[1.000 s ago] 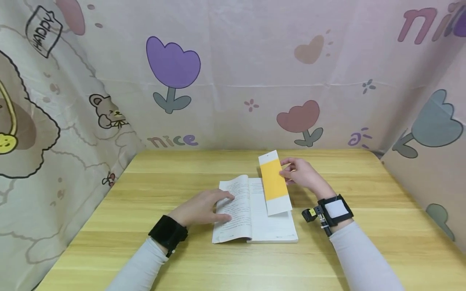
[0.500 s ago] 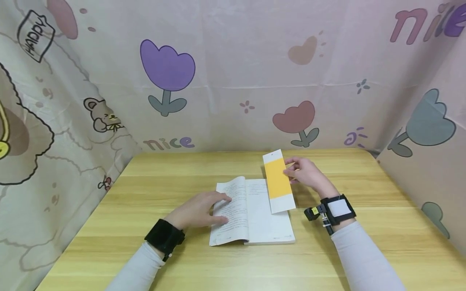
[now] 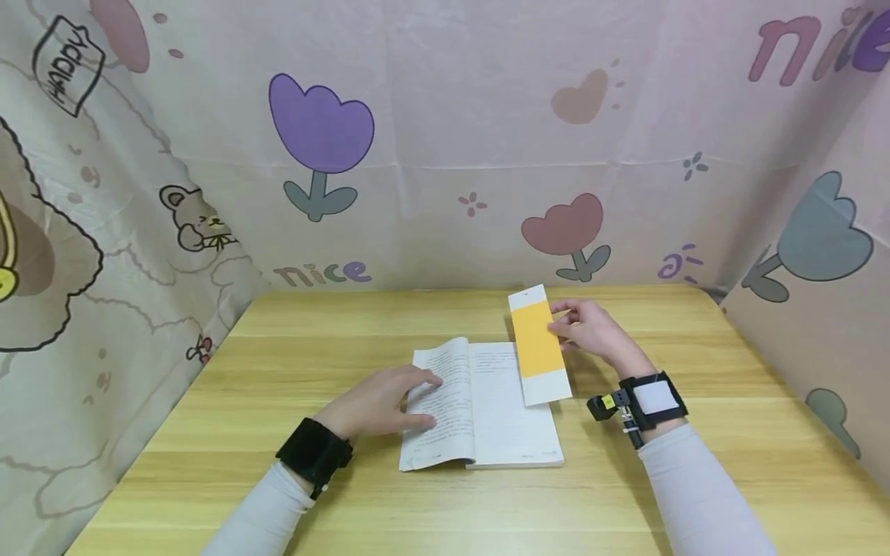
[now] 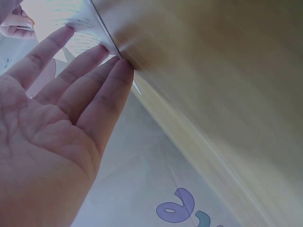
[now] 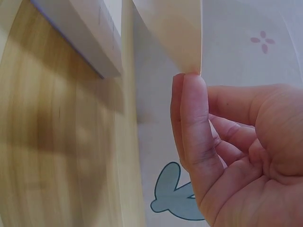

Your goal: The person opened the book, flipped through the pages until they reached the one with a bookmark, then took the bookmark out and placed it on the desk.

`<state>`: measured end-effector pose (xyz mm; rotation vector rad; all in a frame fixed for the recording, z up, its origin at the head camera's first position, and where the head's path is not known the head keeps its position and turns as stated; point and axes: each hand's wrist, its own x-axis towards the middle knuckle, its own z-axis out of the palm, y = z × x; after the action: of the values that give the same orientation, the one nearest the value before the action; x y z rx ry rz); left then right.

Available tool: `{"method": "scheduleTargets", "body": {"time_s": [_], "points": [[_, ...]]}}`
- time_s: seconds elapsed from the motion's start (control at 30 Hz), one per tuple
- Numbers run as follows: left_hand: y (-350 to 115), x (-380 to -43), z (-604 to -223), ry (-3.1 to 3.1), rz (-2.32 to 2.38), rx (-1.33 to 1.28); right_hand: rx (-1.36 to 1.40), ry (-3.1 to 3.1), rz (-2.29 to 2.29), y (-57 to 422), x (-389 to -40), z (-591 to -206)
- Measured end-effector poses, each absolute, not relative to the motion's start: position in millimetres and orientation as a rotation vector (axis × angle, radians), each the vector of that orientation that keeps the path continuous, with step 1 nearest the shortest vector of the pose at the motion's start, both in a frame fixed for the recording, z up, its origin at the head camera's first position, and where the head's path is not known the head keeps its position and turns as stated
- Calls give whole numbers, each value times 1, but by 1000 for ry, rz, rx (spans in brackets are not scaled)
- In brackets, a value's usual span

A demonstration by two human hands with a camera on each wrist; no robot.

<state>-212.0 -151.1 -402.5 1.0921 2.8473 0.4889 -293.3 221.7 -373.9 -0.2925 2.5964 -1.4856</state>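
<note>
An open book [image 3: 511,432] with printed pages lies on the table in the head view. My left hand [image 3: 378,401] rests on its left page, thumb and fingers spread. The left wrist view shows those fingers nearly straight, with fingertips at the edge of the page [image 4: 83,21]. Above the upper part of the right page is a yellow bookmark [image 3: 538,340] with white ends and a small hole near the top. My right hand [image 3: 591,332] pinches it by its right edge. In the right wrist view, the bookmark [image 5: 177,33] stands between thumb and fingertips, apart from the book block [image 5: 90,33].
The wooden table [image 3: 334,324] extends around the book on all sides. Behind it hangs a patterned cloth [image 3: 431,100] with flowers and lettering, which also covers both sides. Each wrist wears a black strap, and a small camera [image 3: 601,407] sticks out from the right one.
My right hand has shifted the bookmark slightly to the right, away from the middle of the book. The left hand stays on the left page. The head view has tilted a little.
</note>
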Motion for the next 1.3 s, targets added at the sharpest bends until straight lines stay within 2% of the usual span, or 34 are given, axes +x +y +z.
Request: {"method": "scheduleTargets", "body": {"time_s": [0.63, 0.93, 1.3], "points": [[-149, -214, -402, 2856, 455, 1112, -236, 2737, -1254, 282, -292, -372], [-150, -213, -404, 2861, 463, 1108, -145, 2858, -928, 291, -299, -383], [-151, -212, -404, 2856, 467, 1092, -25, 2849, -781, 291, -305, -390]]}}
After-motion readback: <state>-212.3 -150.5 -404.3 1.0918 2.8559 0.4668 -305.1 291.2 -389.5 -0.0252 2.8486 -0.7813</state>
